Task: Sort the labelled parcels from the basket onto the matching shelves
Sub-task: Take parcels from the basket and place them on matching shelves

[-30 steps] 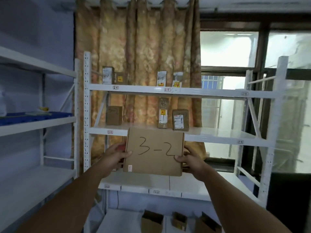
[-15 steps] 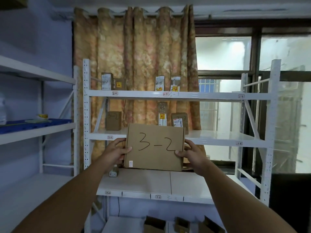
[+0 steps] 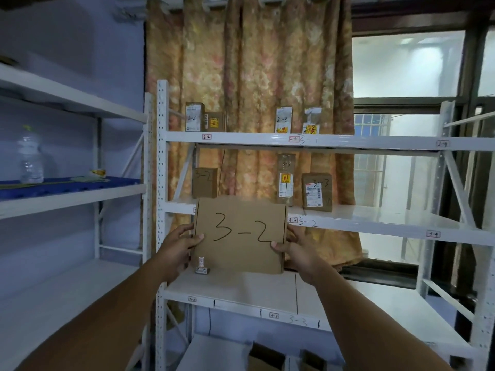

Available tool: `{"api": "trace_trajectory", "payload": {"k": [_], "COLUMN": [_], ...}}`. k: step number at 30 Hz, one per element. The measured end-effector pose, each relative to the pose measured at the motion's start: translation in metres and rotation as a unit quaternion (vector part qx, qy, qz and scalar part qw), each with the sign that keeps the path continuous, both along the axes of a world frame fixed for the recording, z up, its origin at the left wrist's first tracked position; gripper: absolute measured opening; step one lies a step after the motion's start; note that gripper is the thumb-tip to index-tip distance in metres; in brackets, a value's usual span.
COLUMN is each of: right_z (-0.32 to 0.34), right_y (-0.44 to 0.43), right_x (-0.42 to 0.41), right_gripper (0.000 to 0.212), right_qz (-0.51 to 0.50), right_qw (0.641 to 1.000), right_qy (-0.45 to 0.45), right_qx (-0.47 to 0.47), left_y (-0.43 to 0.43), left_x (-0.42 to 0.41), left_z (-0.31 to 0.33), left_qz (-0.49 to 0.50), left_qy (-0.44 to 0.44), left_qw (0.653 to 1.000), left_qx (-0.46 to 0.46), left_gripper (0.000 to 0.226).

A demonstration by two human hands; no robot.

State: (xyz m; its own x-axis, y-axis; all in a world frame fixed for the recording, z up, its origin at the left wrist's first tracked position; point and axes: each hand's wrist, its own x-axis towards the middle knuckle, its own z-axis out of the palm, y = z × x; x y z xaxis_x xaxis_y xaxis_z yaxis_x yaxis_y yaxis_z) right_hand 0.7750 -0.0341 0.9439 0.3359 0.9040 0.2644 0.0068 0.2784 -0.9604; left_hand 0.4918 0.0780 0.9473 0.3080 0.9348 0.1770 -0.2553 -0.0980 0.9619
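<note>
In front of the white shelf rack (image 3: 162,183), the parcel (image 3: 239,234), a flat cardboard box hand-marked "3-2", is held upright in the air with its marked face toward the camera. The left hand (image 3: 178,249) grips the left edge, thumb on the front face and fingers curled behind. The right hand (image 3: 297,250) grips the right edge in the same way. The parcel rests on no shelf. In this view its top edge overlaps the lip of the middle shelf (image 3: 375,223).

Step in hand: reading the label and matching it to a bay. Placement is not yet done.

Reference marks:
- A handwritten mark "3-2" (image 3: 308,223) sits on the middle shelf lip, just right of the parcel.
- A small brown box (image 3: 205,182), also marked "3-2", stands at the left end of that shelf.
- A tall parcel (image 3: 286,178) and a labelled brown parcel (image 3: 317,191), both marked "3-3", stand further right.
- The printed tag behind the held parcel is hidden.

Next move, as judged: raise the parcel above the middle shelf lip, carry it forward and set it down in the gap between the small brown box and the tall parcel. Keep both grips until the base rests. Avoid striking either neighbour, since the tall parcel looks easy to tip.
</note>
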Motion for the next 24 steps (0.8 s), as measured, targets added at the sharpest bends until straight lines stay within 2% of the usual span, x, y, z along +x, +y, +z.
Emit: {"api": "trace_trajectory", "payload": {"k": [7, 11, 18, 24], "right_z": [-0.006, 0.015, 0.048, 0.045], "right_y": [0.125, 0.212, 0.335, 0.414], "right_x": [-0.016, -0.014, 0.024, 0.066], "right_gripper": [0.063, 0.064, 0.073, 0.074], "right_qz": [-0.027, -0.037, -0.144, -0.252], "right_qw": [0.999, 0.999, 0.981, 0.960], "right_qy": [0.003, 0.027, 0.100, 0.084], "right_qx": [-0.022, 0.005, 0.080, 0.086], "left_y": [0.118, 0.212, 0.372, 0.455], "left_x": [-0.009, -0.009, 0.001, 0.051], "left_z": [-0.002, 0.008, 0.025, 0.018], "left_qz": [0.058, 0.058, 0.112, 0.128], "left_qy": [0.014, 0.027, 0.181, 0.267], "left_qw": [0.998, 0.998, 0.972, 0.946], "left_qx": [0.007, 0.029, 0.101, 0.128], "left_gripper": [0.032, 0.034, 0.030, 0.051]}}
